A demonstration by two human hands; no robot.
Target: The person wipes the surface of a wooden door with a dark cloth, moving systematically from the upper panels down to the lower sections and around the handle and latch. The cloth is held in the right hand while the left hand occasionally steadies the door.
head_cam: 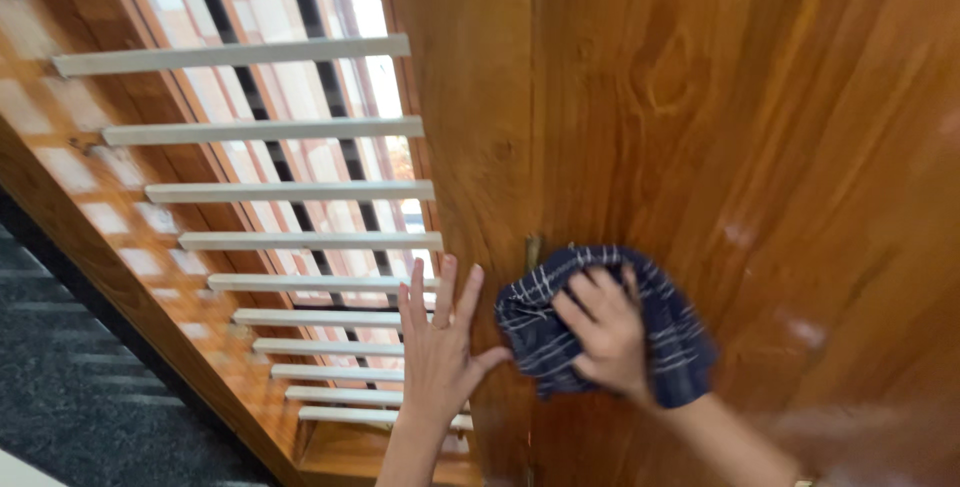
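My right hand (603, 335) presses a dark blue checked cloth (668, 347) flat against a glossy brown wooden door (720, 127). The cloth is bunched under my palm and fingers, low on the door near its left edge. My left hand (438, 347) lies flat with fingers spread on the door's edge, just left of the cloth, holding nothing. A small metal fitting (532, 249) shows on the door just above the cloth.
Left of the door is a window with white horizontal bars (290, 187) and a wooden frame (120, 277). A dark grey textured floor surface (60, 387) lies at the far lower left.
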